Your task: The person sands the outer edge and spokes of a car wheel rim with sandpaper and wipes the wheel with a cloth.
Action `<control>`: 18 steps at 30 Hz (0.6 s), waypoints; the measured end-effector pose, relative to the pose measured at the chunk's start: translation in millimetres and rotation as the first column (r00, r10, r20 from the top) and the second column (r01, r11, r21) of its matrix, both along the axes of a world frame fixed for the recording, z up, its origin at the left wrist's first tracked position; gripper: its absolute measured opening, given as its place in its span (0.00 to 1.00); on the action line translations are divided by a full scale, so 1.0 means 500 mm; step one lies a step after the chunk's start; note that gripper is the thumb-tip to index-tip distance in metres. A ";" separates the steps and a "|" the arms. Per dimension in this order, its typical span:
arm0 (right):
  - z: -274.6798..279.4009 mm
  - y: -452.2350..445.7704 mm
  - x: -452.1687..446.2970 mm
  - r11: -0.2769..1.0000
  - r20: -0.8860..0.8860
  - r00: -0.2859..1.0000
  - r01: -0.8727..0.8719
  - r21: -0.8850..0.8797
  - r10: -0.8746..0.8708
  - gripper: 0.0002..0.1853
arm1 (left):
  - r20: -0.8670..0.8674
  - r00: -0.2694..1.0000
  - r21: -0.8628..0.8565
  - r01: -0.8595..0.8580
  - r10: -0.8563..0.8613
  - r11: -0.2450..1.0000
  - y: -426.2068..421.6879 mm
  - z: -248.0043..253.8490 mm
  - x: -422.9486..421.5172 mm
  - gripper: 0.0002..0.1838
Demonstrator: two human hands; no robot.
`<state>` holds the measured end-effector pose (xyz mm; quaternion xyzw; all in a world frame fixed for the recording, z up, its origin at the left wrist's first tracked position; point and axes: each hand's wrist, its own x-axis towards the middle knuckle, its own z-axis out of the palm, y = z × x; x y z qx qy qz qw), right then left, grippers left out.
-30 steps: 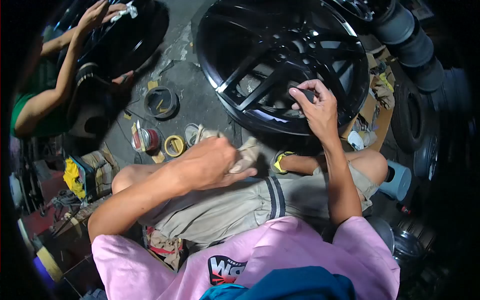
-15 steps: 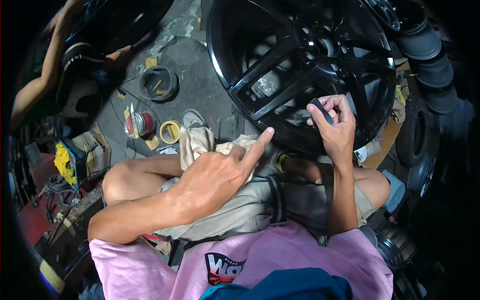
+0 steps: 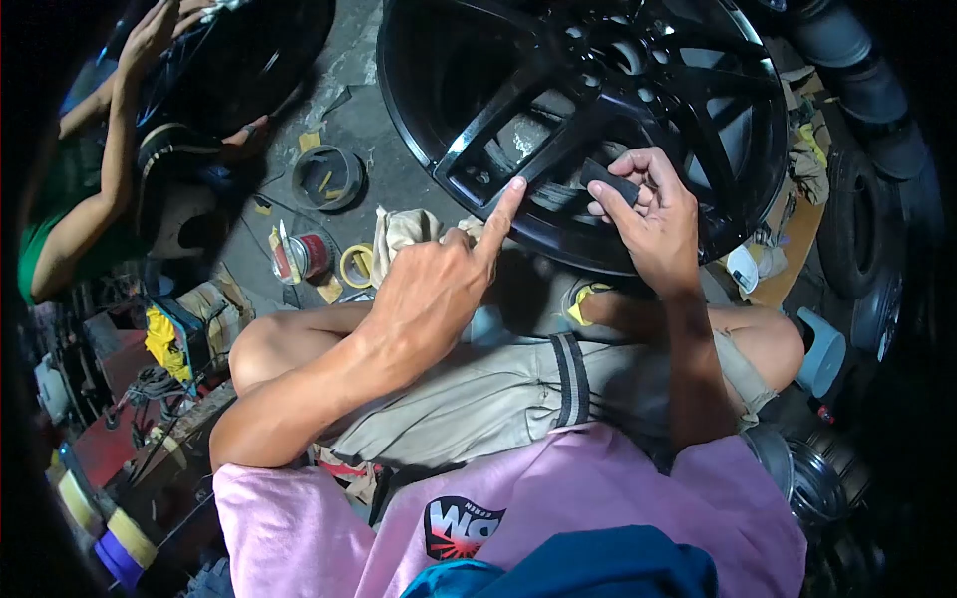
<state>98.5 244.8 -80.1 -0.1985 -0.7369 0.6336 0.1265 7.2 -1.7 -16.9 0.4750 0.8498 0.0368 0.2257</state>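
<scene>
A glossy black alloy wheel rim [image 3: 543, 189] stands in front of my crossed legs, its spokes facing me. My left hand [image 3: 429, 289] points its index finger, the tip at or just over the rim's near edge by a spoke. Its other fingers are curled around a cream-coloured rag [image 3: 404, 229], which hangs out past the knuckles. Between the thumb and fingers of my right hand [image 3: 653, 219] is a small black piece of sandpaper [image 3: 610, 181], over the lower part of the rim. Whether the sandpaper touches the rim I cannot tell.
A round grey container [image 3: 327, 177], a red-labelled can [image 3: 315, 254] and a yellow tape roll [image 3: 357, 266] lie on the floor to the left. Another person's arm [image 3: 118, 149] works at a dark wheel, upper left. Tyres [image 3: 847, 224] and stacked rims stand at right.
My left hand has moved up with the rag, its fingertip now at the rim. My right hand has shifted slightly up and left with the sandpaper. The view has shifted as well.
</scene>
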 end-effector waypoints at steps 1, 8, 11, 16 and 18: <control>-0.003 0.000 0.002 1.000 -0.017 1.000 -0.008 0.012 0.008 0.10 | -0.043 0.999 -0.006 0.004 -0.005 1.000 0.001 -0.002 0.003 0.61; -0.005 -0.006 0.008 0.992 -0.041 0.999 -0.021 0.128 0.027 0.10 | -0.030 1.000 -0.163 -0.011 0.007 0.987 -0.003 0.032 0.015 0.63; 0.001 -0.011 0.011 0.981 -0.042 0.999 -0.021 0.193 0.030 0.10 | -0.076 0.997 -0.073 0.014 -0.019 0.997 -0.020 0.017 0.018 0.62; 0.024 -0.030 0.014 0.989 -0.016 0.999 -0.032 0.147 0.035 0.11 | -0.100 0.994 -0.046 0.030 -0.035 0.998 -0.020 0.037 0.026 0.54; 0.034 -0.036 0.016 0.980 0.053 0.998 -0.032 0.198 0.022 0.11 | -0.094 0.995 -0.007 0.014 -0.015 1.000 -0.022 0.042 0.026 0.51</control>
